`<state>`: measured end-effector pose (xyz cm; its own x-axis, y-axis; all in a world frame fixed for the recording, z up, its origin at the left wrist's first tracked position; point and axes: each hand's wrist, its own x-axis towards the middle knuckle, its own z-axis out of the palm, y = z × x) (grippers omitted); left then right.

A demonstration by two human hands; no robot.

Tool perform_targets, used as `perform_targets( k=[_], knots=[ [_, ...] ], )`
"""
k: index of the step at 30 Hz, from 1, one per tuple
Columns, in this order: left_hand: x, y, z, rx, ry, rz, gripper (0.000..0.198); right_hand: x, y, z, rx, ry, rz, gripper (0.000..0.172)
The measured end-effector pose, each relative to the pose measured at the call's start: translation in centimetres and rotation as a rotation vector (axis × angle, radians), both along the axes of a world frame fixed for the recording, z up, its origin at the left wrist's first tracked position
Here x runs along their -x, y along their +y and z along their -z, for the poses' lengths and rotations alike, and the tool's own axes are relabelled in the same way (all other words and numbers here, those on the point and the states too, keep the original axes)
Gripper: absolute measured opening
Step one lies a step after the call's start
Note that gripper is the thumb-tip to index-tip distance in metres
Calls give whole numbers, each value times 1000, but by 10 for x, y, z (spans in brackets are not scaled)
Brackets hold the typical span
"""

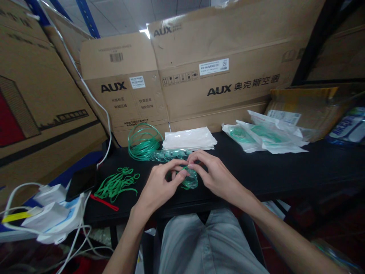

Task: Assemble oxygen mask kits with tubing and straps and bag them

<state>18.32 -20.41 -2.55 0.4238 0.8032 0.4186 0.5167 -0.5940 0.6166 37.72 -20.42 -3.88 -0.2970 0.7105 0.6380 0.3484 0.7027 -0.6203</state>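
Left hand [159, 186] and right hand [213, 175] both pinch a clear oxygen mask [189, 180] just above the black surface [256, 171], near the green tubing coil [142, 142]; best to keep fingertip grip light, so the tubing doesn't kink.

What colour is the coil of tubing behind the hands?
Green; the coil of tubing shows best in the head view.

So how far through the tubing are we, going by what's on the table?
Done, apparently: sealed bags with green coils inside lie at the right. In hand: the left hand and right hand both pinch a clear-green tube bundle. Left: a loose coil, a stack of flat bags and green ties at the left.
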Motion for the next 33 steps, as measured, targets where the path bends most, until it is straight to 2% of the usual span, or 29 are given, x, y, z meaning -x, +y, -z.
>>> perform_targets(
  k=[8, 14, 19, 33],
  knots=[
    [-4, -4, -1, -16, -41, -6, 15, 0, -9, -9, -103, -59, -5, 19],
    [-2, -4, -2, -146, 87, -123, 18, -5, -7, -9, -161, -147, 57, 18],
    [2, -2, -3, -187, 127, -182, 19, -12, -4, -10, -193, -173, 118, 18],
    [13, 2, -6, -184, 166, -229, 17, -33, 2, -17, -259, -202, 223, 17]
  ],
)
